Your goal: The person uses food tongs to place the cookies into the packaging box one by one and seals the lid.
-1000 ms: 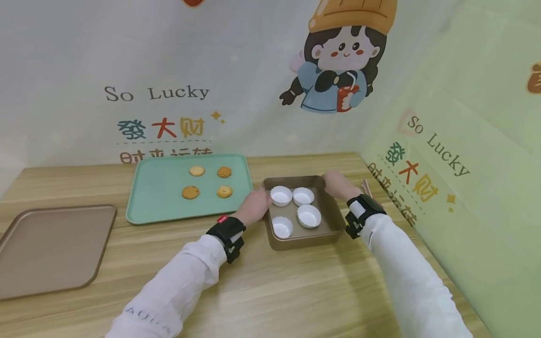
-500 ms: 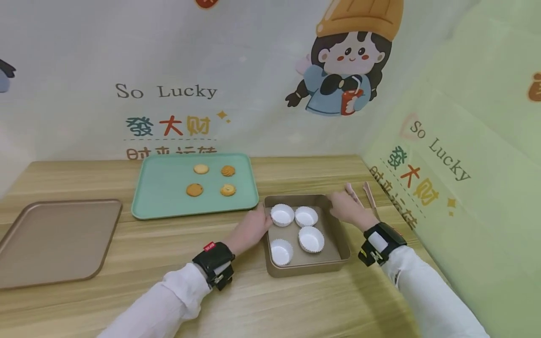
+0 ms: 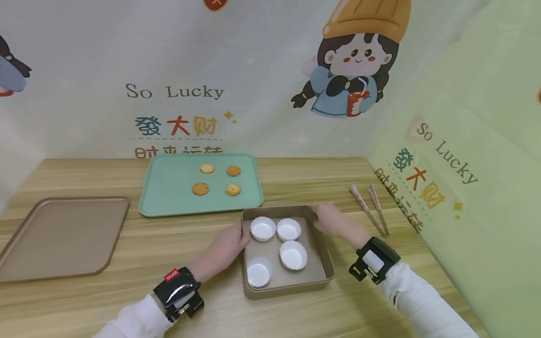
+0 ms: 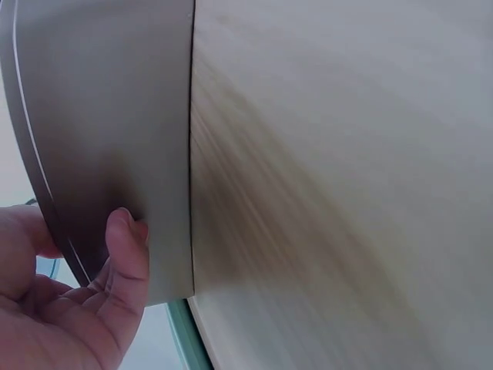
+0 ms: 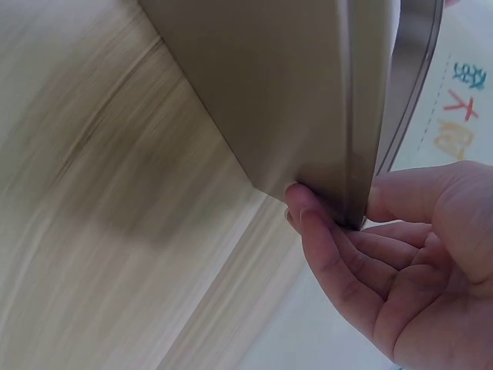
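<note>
A square brown baking pan (image 3: 314,277) sits on the wooden table in front of the person, holding several white paper baking cups (image 3: 293,255). The left hand (image 3: 221,249) grips the pan's left rim near its far corner; in the left wrist view its fingers (image 4: 127,254) press the outer wall with the thumb over the rim. At the far right corner, the right hand (image 3: 334,220) pinches the rim. Seen from the right wrist, the fingers (image 5: 316,231) lie against the outer wall and the thumb is on the inner side.
A green tray (image 3: 169,192) with several cookies (image 3: 200,188) stands behind the pan, to the left. Farther left lies a flat brown tray (image 3: 67,234). Pink-handled tongs (image 3: 372,211) rest to the right of the right hand. Printed cloth walls (image 3: 262,94) border the table.
Both hands have moved the pan toward the person and slightly left, with the paper cups inside it. The tongs, partly covered before, now show fully. The view has shifted a little.
</note>
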`<action>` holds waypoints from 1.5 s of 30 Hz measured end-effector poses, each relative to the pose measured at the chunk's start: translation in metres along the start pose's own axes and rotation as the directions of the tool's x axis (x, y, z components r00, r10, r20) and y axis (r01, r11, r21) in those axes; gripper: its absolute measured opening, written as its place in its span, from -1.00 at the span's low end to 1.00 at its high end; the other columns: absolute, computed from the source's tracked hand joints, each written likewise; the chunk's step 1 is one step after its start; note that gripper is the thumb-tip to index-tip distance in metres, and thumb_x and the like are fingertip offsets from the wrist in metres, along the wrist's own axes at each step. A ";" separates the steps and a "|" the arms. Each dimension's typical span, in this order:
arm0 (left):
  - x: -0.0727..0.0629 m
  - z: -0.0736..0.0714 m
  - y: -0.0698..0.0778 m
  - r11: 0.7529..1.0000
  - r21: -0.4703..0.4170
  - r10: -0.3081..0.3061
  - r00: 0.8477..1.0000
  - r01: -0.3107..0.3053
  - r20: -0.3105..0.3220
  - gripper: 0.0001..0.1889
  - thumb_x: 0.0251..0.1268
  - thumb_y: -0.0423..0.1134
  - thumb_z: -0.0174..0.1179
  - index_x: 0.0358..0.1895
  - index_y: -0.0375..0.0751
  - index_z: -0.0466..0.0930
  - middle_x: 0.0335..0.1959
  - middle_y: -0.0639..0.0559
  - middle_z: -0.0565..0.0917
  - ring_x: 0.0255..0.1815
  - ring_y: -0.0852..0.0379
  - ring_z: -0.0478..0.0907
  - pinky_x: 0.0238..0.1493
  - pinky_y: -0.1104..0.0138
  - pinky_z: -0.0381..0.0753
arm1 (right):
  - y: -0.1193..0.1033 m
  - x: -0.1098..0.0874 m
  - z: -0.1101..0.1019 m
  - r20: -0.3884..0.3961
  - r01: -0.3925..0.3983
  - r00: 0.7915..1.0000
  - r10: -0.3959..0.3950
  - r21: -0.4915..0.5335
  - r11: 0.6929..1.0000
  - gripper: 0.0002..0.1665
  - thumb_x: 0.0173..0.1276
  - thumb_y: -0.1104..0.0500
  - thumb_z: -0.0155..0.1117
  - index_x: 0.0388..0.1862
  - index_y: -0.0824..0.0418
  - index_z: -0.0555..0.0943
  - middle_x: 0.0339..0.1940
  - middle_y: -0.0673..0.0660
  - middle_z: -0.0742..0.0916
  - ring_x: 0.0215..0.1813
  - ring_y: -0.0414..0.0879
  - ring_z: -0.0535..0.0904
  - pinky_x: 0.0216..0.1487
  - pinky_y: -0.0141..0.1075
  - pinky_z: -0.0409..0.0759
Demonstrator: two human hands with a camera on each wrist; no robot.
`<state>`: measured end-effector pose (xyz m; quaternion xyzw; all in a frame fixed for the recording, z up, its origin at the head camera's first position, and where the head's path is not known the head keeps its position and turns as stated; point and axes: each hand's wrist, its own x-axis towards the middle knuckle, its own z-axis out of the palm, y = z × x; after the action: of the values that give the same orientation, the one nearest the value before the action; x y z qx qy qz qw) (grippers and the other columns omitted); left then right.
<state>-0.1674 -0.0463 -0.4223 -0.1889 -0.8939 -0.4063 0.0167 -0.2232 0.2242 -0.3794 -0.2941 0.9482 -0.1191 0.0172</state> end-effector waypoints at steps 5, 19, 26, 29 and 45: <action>-0.012 -0.012 -0.009 0.999 0.013 -0.050 0.999 0.050 -0.001 -0.60 0.25 -0.38 -0.06 0.09 -0.58 0.26 -0.56 -0.05 0.36 -0.50 0.09 0.34 -0.52 0.28 0.38 | -0.014 0.010 0.004 -0.006 0.033 0.999 -0.033 -0.016 0.999 -0.88 -0.01 0.51 0.07 -0.57 0.34 0.39 -0.71 -0.02 0.27 -0.64 -0.16 0.21 -0.62 -0.34 0.22; -0.029 -0.049 -0.042 0.998 0.001 -0.063 0.997 0.063 0.033 -0.68 0.25 -0.41 -0.09 0.04 -0.52 0.29 -0.64 0.04 0.27 -0.61 0.16 0.28 -0.63 0.32 0.30 | -0.053 0.043 0.013 0.041 -0.007 0.999 0.007 -0.010 1.000 -0.94 0.03 0.45 0.08 -0.52 0.34 0.45 -0.71 0.00 0.35 -0.65 -0.18 0.28 -0.64 -0.37 0.26; -0.034 -0.063 -0.053 0.998 -0.007 -0.067 0.998 0.068 0.013 -0.83 0.27 -0.41 -0.09 -0.10 -0.37 0.34 -0.67 0.05 0.31 -0.66 0.17 0.28 -0.67 0.34 0.30 | -0.063 0.056 0.015 0.048 0.013 0.999 -0.013 0.003 1.000 -0.95 0.04 0.44 0.07 -0.49 0.35 0.48 -0.68 0.03 0.39 -0.61 -0.15 0.32 -0.61 -0.35 0.29; -0.034 -0.069 -0.055 0.997 -0.005 -0.073 0.997 0.073 0.017 -0.82 0.28 -0.40 -0.10 -0.09 -0.39 0.32 -0.68 0.05 0.31 -0.67 0.17 0.29 -0.68 0.33 0.30 | -0.065 0.060 0.016 0.050 0.020 0.999 -0.020 0.009 1.000 -0.94 0.05 0.44 0.07 -0.48 0.36 0.48 -0.67 0.03 0.39 -0.61 -0.16 0.32 -0.61 -0.36 0.29; -0.040 -0.079 -0.063 0.990 0.125 -0.060 0.996 0.069 -0.071 -0.68 0.28 -0.40 -0.13 0.04 -0.56 0.25 -0.59 -0.05 0.34 -0.53 0.05 0.34 -0.56 0.23 0.36 | -0.074 0.074 0.020 0.097 -0.015 0.995 0.003 0.113 0.993 -0.87 0.21 0.33 0.15 -0.28 0.39 0.49 -0.65 0.05 0.48 -0.63 -0.21 0.36 -0.62 -0.40 0.32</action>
<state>-0.1621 -0.1543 -0.4222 -0.1447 -0.9226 -0.3547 0.0454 -0.2414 0.1190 -0.3789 -0.2938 0.9392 -0.1584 0.0806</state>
